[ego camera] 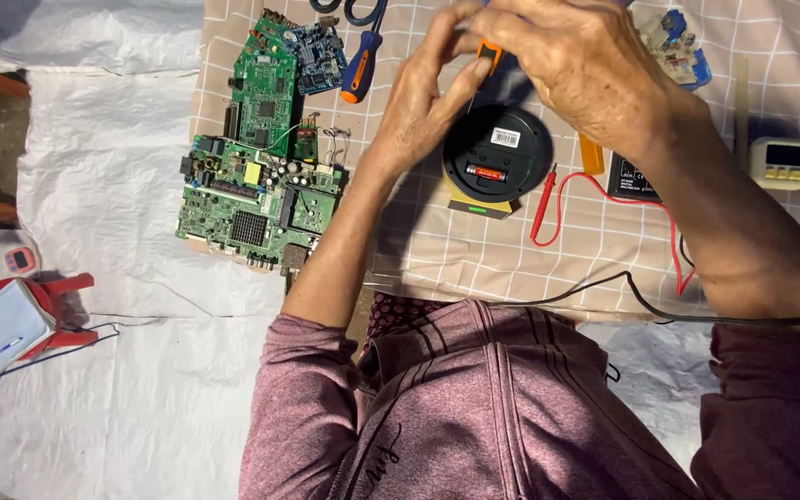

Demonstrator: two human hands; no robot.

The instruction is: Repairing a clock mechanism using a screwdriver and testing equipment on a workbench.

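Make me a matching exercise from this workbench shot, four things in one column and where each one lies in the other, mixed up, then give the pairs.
Things:
1. green circuit boards
2. round black device
3. red probe
4. screwdriver with orange and blue handle

Places:
A. under the two hands, battery bay facing up
B. on the checked cloth, just right of the round device
C. at the cloth's left edge, partly over the white sheet
D. near the top of the view, between the boards and the left hand

Pairs: 1-C, 2-A, 3-B, 4-D
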